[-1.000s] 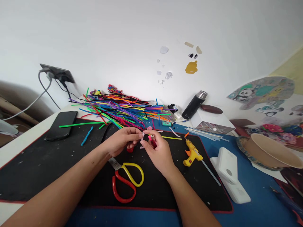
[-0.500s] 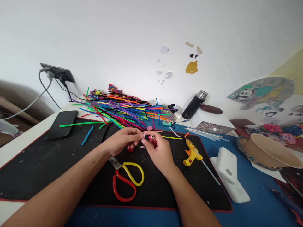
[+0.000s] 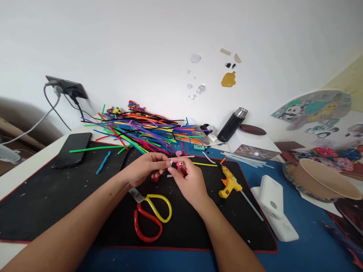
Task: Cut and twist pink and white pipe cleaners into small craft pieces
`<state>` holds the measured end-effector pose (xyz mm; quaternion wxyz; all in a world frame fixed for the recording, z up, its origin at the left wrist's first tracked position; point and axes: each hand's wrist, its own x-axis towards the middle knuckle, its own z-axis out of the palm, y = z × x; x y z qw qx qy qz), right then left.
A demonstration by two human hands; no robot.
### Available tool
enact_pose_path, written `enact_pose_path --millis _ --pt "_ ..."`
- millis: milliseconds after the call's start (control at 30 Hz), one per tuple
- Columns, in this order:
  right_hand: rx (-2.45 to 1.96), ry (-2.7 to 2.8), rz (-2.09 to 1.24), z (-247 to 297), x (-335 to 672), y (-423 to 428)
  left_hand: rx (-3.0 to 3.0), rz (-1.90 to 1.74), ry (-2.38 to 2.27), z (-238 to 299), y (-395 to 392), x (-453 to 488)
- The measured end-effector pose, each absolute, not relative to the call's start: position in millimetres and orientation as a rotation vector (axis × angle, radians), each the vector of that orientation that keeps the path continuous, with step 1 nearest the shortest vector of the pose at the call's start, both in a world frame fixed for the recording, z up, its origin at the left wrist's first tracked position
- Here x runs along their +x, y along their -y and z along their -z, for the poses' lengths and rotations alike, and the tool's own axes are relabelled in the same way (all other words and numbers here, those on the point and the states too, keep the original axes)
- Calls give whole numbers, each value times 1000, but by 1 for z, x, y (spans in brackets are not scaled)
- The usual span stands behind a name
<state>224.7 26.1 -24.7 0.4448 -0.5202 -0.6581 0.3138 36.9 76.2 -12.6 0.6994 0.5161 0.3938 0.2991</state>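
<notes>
Both of my hands meet over the black mat [image 3: 107,226]. My left hand [image 3: 149,166] is closed, with thumb and finger pinching a tiny pale pink piece [image 3: 171,162]. The fingertips of my right hand [image 3: 191,181] come close to that same piece; whether they touch it I cannot tell. Tucked in the right hand is what looks like a red lighter [image 3: 181,165] with a pink and metal end, partly hidden by the fingers. Just below lie a pale pink scrap [image 3: 169,175] and a red thing [image 3: 154,178] half covered by the left hand. Scissors [image 3: 153,217] with red and yellow handles rest nearer me.
Colourful pipe cleaners [image 3: 147,130] are heaped at the back. A pink coil [image 3: 178,153] lies beyond my hands. On the right are a yellow glue gun [image 3: 230,183], white power banks [image 3: 273,204] and a black flask [image 3: 232,124]. A phone [image 3: 75,149] lies on the left.
The hands keep nearly the same pose, with the fingertips shifting slightly around the pale pink piece. The whole view has moved a little.
</notes>
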Motion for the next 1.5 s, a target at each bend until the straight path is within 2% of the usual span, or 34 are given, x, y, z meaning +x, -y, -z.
enact_pose_path --millis 867,1267,1500 --pt "-1360 1623 -776 22 234 -31 1196 -753 -925 15 -79 35" --pt "-1712 1996 -395 37 242 -40 1220 -960 -953 16 -89 26" --pt "-1806 2079 -187 40 246 -40 1253 -939 -963 22 -92 24"
